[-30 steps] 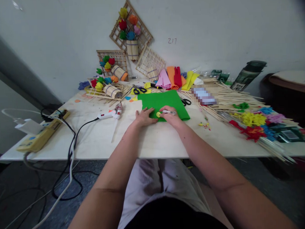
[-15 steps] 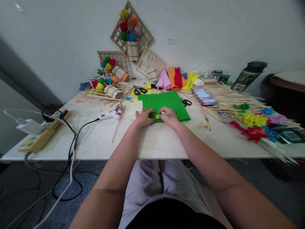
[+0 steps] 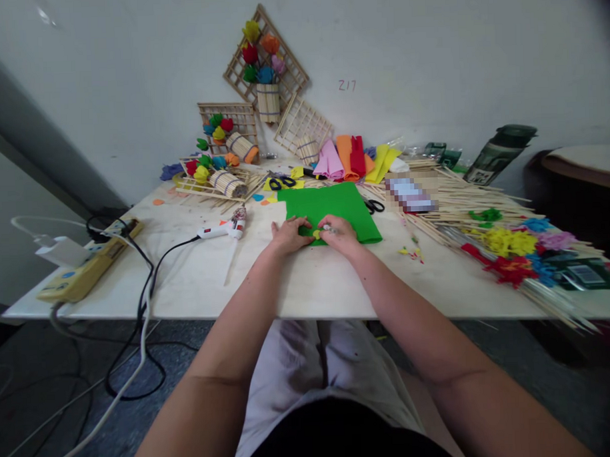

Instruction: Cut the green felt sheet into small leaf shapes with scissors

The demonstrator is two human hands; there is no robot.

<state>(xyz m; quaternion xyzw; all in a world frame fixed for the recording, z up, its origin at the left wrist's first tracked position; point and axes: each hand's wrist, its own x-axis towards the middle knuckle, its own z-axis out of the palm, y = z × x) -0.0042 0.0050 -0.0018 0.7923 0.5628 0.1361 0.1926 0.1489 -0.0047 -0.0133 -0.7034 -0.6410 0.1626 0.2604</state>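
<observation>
A green felt sheet [image 3: 329, 201] lies on the table before me. On its near left part rests a small yellow petal-shaped piece [image 3: 316, 235]. My left hand [image 3: 292, 234] lies with its fingers spread on the sheet, the fingertips at the left side of the yellow piece. My right hand [image 3: 339, 232] is closed around a slim pen [image 3: 328, 228], its tip close to the yellow piece. Most of the pen is hidden by the fingers. Black-handled scissors [image 3: 375, 205] stick out from under the sheet's right edge.
A glue gun [image 3: 229, 226] lies on the left, its cord running to a power strip [image 3: 91, 262]. Lattice frames with felt flowers [image 3: 266, 63] stand at the back. Thin wooden sticks [image 3: 458, 190], a phone [image 3: 410, 193] and a dark bottle [image 3: 500, 154] are on the right.
The view has shifted very slightly. Both hands, the green felt and the yellow piece keep practically the same places.
</observation>
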